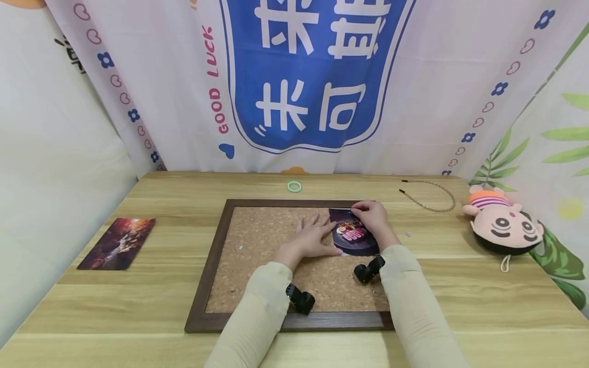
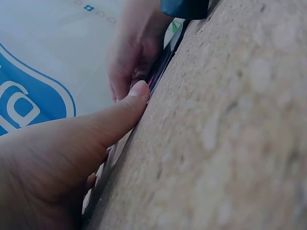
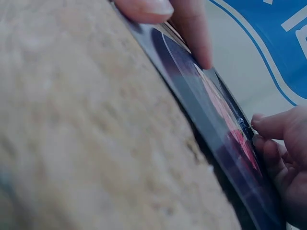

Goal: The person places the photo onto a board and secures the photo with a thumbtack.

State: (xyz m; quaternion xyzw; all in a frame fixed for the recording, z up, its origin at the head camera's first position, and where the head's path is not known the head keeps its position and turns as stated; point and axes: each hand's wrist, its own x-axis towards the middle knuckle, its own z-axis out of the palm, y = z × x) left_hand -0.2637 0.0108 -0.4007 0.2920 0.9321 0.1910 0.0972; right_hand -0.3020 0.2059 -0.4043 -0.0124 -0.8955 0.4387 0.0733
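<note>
A dark photo (image 1: 352,232) of food on a plate lies on the upper right of a brown-framed cork board (image 1: 257,235). My left hand (image 1: 313,239) rests spread over the cork and the photo's left edge, its thumb touching near the lower left corner. Near the photo's top edge, my right hand (image 1: 371,217) pinches a tiny pin between thumb and forefinger. The thin tip of that pin (image 3: 251,126) shows at the photo in the right wrist view; its head is hidden by the fingers. The left wrist view shows the left thumb (image 2: 136,93) against the board.
Another photo (image 1: 117,244) lies on the wooden table to the left. Behind the board is a green ring (image 1: 294,186). A braided cord (image 1: 448,197), a small pinkish piece (image 1: 408,233) and a plush doll (image 1: 503,222) lie to the right. A printed curtain (image 1: 175,102) hangs behind.
</note>
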